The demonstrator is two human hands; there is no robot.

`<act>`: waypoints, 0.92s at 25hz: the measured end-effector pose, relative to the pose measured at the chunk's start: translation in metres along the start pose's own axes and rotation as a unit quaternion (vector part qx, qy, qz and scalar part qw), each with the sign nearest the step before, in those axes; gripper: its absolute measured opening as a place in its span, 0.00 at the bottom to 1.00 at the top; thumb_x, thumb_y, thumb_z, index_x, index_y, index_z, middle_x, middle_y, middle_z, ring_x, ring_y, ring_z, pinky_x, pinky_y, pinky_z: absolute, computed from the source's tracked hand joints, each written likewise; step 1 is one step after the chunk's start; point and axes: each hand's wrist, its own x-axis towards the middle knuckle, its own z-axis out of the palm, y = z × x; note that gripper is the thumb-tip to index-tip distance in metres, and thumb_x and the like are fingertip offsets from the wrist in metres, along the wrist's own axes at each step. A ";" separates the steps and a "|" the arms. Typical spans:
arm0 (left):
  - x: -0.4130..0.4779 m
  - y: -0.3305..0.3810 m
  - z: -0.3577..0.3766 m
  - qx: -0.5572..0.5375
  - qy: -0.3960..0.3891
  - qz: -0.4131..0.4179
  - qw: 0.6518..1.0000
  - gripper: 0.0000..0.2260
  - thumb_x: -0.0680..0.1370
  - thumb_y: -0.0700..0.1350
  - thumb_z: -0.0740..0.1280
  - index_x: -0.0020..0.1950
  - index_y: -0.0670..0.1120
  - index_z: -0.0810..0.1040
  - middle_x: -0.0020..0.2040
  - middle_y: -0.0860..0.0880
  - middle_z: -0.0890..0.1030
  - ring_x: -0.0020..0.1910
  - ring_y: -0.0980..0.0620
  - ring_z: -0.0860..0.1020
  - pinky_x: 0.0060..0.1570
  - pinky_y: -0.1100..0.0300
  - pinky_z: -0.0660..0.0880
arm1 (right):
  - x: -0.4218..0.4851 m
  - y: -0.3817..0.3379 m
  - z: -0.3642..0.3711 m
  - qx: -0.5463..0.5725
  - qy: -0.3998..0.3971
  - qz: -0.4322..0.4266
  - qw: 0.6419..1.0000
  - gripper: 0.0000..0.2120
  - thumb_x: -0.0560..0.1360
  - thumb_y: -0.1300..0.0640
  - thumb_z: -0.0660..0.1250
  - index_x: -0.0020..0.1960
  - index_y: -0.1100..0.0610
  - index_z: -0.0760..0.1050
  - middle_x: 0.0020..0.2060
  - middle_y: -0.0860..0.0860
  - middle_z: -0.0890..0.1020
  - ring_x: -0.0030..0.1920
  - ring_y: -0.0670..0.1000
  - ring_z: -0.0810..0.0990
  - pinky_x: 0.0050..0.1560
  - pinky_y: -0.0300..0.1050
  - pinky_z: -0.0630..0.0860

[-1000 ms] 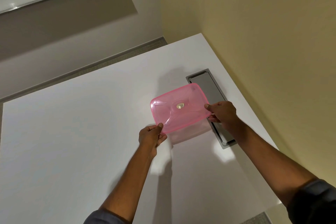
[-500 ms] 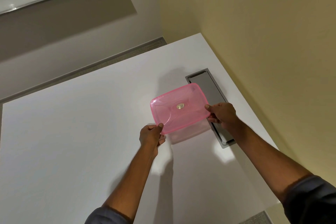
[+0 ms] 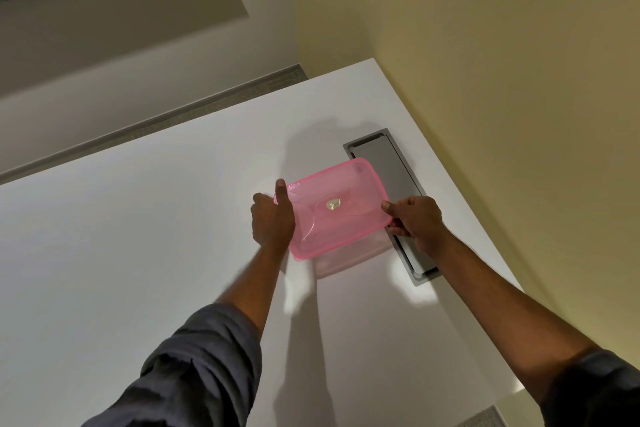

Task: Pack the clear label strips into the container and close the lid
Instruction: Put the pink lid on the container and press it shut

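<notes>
A translucent pink lid [image 3: 332,208] with a small round sticker at its middle lies over a clear container [image 3: 349,258], whose faint wall shows below the lid's near edge on the white table [image 3: 138,253]. My left hand [image 3: 272,218] grips the lid's left edge, thumb pointing up along the rim. My right hand [image 3: 414,218] pinches the lid's right edge. The container's contents are hidden; no clear label strips are visible.
A grey metal cable hatch [image 3: 391,177] is set into the table just right of the container, partly under my right hand. A yellow wall [image 3: 502,80] runs along the table's right edge. The table's far edge lies behind.
My left hand has slid from the lid's near-left corner up to its left edge, thumb now raised. The lid sits lower and flatter over the container. My right hand keeps its hold.
</notes>
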 end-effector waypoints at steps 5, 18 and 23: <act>0.003 0.003 0.013 0.006 0.054 0.007 0.999 0.30 0.86 0.67 0.51 0.62 0.40 0.74 0.58 0.40 0.83 0.57 0.35 0.82 0.53 0.46 0.75 | 0.006 -0.001 -0.001 -0.001 -0.013 0.002 1.000 0.19 0.76 0.58 0.78 0.44 0.74 0.78 0.37 0.65 0.82 0.36 0.62 0.81 0.51 0.69 0.84; 0.011 -0.002 0.019 0.015 0.049 0.005 0.999 0.32 0.84 0.70 0.51 0.63 0.41 0.72 0.55 0.42 0.84 0.56 0.36 0.83 0.48 0.49 0.74 | 0.049 -0.028 0.046 -0.268 0.008 -0.190 0.945 0.31 0.77 0.35 0.69 0.74 0.51 0.73 0.63 0.55 0.80 0.60 0.57 0.80 0.55 0.50 0.78; 0.013 -0.005 0.020 0.047 0.064 0.032 0.996 0.30 0.85 0.68 0.50 0.57 0.42 0.71 0.46 0.45 0.81 0.48 0.37 0.82 0.45 0.50 0.73 | 0.080 -0.045 0.071 -0.354 0.038 -0.262 0.897 0.30 0.78 0.26 0.58 0.56 0.53 0.73 0.52 0.53 0.78 0.49 0.56 0.78 0.46 0.48 0.72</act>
